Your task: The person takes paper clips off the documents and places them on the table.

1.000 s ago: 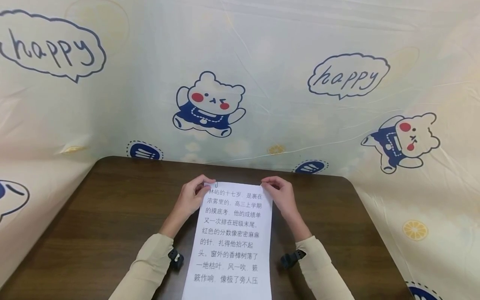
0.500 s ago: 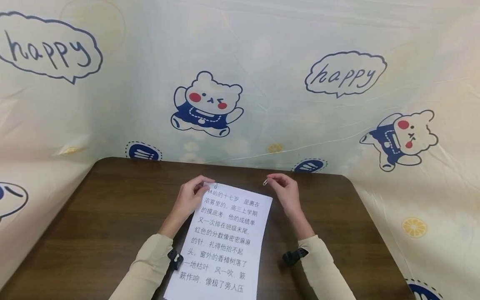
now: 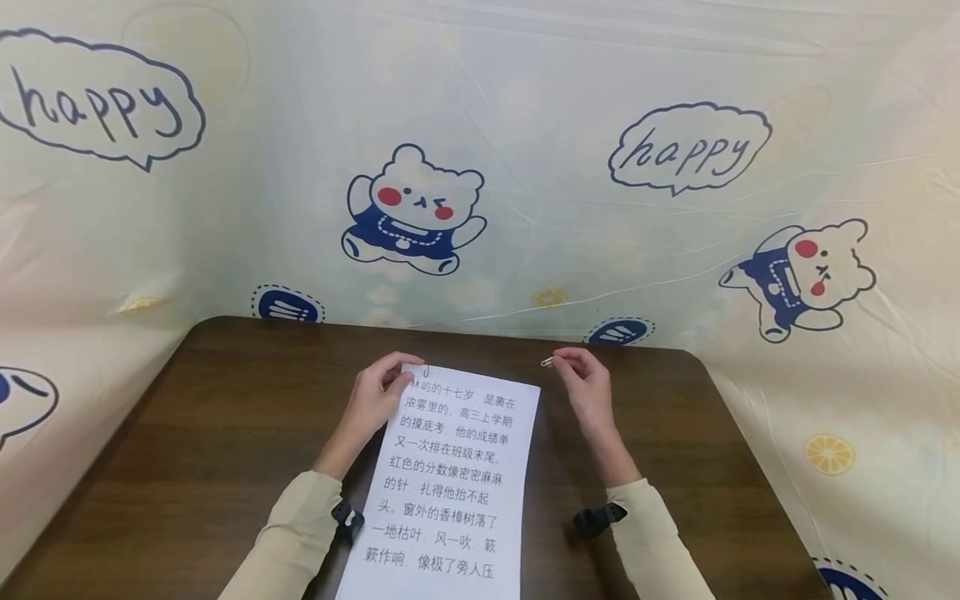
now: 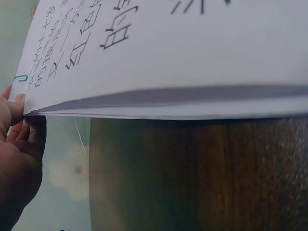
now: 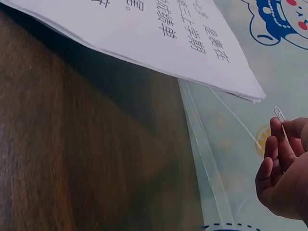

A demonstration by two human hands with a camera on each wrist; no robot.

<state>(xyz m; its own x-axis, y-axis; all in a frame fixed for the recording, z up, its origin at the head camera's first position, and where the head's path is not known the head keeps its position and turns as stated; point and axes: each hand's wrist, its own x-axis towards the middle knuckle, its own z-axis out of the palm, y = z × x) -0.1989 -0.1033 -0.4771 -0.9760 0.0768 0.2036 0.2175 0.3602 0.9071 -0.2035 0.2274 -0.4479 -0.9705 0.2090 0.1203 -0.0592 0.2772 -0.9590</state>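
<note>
My left hand (image 3: 377, 392) pinches the top left corner of a stack of printed paper sheets (image 3: 457, 475), thumb on the front and fingers behind. Close beside that thumb, a green paper clip (image 4: 21, 78) sits on the top edge of the sheets. In the right wrist view the stack's free corner stands raised over the table, its layers showing at the edge. My right hand (image 3: 587, 387), apart from the paper on the right, pinches a white paper clip (image 5: 279, 113) between thumb and index finger, the looped end sticking out toward the sheets.
A dark brown wooden table (image 3: 225, 433) lies under the paper and both arms. Behind it hangs a pale curtain (image 3: 555, 167) printed with bears and lettering, right at the table's back edge. Each wrist carries a black camera (image 3: 597, 521).
My right hand has let go of the paper's top right corner and moved right with the white paper clip now showing in its fingers. The sheets have tilted, their lower end swinging left.
</note>
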